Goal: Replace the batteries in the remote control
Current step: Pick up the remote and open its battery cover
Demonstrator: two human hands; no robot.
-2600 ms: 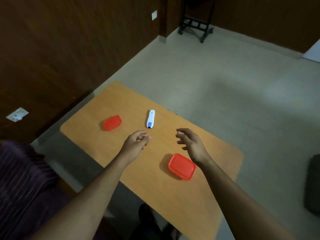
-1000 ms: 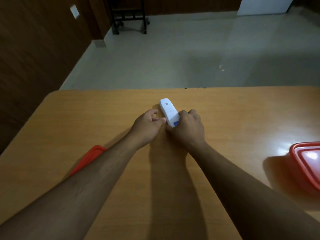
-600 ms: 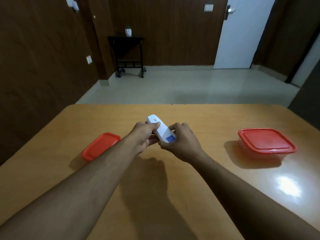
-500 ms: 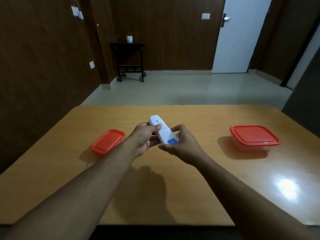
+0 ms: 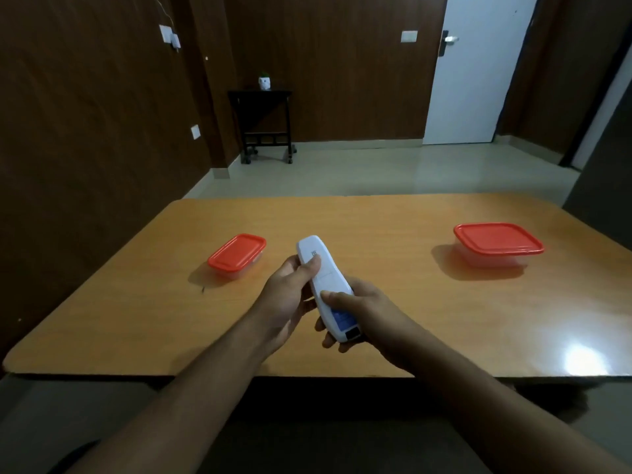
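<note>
Above the desk's [image 5: 376, 213] near edge, both hands grip the remote control [image 5: 325, 285], its buttons unseen: left hand [image 5: 289, 295] wrapping its far half, right hand [image 5: 362, 313] cradling the near end, thumbs on top.

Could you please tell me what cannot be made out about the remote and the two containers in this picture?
- Remote, head view: its underside faces away; the left hand and right hand cover its edges.
- Small container and large container: red lids hide the contents.
- Label print on the remote: too small to read.
</note>
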